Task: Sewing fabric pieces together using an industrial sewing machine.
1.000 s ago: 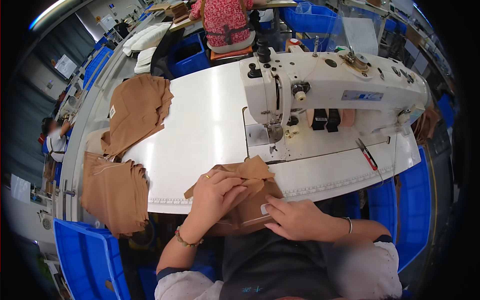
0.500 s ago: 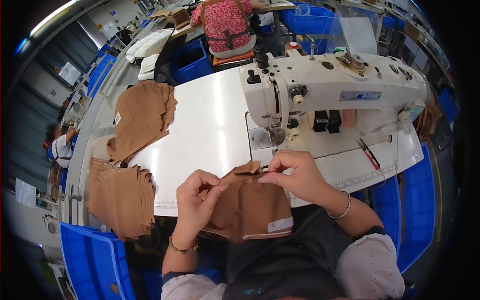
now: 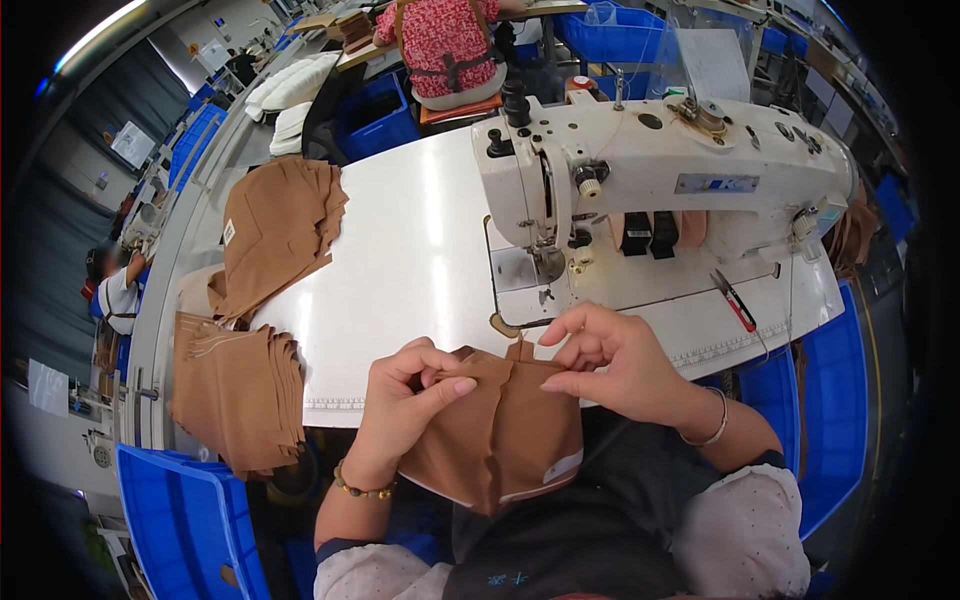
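A brown fabric piece hangs in front of my lap, below the front edge of the sewing table. A raised seam or fold runs down its middle, and a pale strip shows near its lower right edge. My left hand pinches its upper left edge between thumb and fingers. At the upper right edge, my right hand has its thumb on the cloth and the other fingers curled, the index finger raised. A small tab of cloth sticks up between the hands. Just beyond stands the white sewing machine, its needle area apart from the cloth.
Two stacks of brown fabric pieces, one farther back and one nearer, lie at the left. Red-handled thread snips rest right of the machine. Blue bins stand at the left and right. A person sits ahead.
The cloth's top edge has opened out flatter, showing the middle seam. My right hand has shifted slightly right and its index finger has lifted away from the thumb. My left hand has turned inward slightly.
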### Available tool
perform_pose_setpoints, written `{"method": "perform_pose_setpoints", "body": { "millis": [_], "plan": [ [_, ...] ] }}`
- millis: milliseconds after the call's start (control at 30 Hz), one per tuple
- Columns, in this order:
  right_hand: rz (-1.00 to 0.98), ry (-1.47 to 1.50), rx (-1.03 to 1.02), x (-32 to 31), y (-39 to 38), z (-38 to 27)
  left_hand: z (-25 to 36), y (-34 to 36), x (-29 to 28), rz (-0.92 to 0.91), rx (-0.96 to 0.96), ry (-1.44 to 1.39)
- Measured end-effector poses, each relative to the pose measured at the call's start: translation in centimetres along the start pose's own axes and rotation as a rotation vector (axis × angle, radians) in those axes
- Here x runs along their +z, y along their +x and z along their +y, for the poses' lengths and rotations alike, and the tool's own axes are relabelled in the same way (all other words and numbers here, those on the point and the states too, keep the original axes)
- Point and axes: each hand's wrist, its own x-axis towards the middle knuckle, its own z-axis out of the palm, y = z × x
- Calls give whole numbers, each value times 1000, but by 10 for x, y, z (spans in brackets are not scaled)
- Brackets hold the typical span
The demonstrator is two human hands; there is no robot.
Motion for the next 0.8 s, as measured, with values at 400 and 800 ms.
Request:
{"method": "perform_pose_setpoints", "body": {
  "millis": [400,800],
  "plan": [
    [-12,-62,-72,7,-3,0,2,0,1,111,17,-91],
    [-92,-352,-364,5,-3,-4,-3,-1,-2,95,-134,-358]
  ]
}}
